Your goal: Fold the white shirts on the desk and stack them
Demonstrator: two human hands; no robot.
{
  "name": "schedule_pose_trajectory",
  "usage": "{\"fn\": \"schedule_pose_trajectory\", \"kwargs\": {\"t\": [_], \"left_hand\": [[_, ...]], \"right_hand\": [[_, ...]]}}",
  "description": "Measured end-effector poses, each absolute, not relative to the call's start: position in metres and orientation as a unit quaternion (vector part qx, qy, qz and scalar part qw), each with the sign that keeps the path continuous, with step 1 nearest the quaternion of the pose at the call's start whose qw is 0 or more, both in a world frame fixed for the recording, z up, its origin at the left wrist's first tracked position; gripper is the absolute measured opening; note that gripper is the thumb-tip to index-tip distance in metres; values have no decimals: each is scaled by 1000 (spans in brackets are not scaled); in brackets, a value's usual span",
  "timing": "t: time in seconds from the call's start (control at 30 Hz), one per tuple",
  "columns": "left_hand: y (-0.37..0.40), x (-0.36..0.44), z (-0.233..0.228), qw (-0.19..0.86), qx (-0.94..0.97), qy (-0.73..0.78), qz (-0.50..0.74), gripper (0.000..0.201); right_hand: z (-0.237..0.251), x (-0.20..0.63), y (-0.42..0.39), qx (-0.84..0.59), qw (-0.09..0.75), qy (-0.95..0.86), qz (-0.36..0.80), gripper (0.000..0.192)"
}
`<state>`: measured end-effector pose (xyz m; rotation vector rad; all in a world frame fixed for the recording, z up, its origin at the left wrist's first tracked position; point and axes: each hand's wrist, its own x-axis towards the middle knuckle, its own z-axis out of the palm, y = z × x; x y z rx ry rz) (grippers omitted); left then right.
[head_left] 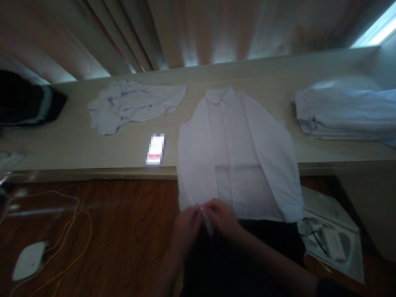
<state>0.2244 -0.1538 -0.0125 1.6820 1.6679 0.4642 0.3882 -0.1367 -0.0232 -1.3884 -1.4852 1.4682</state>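
Observation:
A white button-up shirt [238,156] lies front up on the pale tabletop [77,144], collar away from me, both sleeves folded in over its front. Its lower part hangs over the table's near edge. My left hand [185,227] and my right hand [224,218] meet at the end of the left sleeve, near the hem. Both pinch the white cuff between their fingers. The cuff is mostly hidden by my fingers.
A crumpled pale shirt [133,105] lies at the back left. A stack of folded shirts [346,111] sits at the right. A lit phone [156,149] lies beside the shirt. A dark garment [24,101] is at far left. Cables and a white device [29,260] lie on the wooden floor.

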Motion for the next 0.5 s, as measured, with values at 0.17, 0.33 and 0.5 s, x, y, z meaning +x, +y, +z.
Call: {"fn": "schedule_pose_trajectory", "kwargs": {"t": [0.17,0.33,0.5], "left_hand": [[-156,228,-15,400,598,662,210,24],[-157,227,-13,475,519,666,246,25],[-154,227,-10,504,481,668,261,26]], "right_hand": [[-26,387,-136,-538,279,-566,559,11],[-26,387,-135,-537,276,-589,537,12],[-25,388,-133,-538,279,-593,530,12]]}}
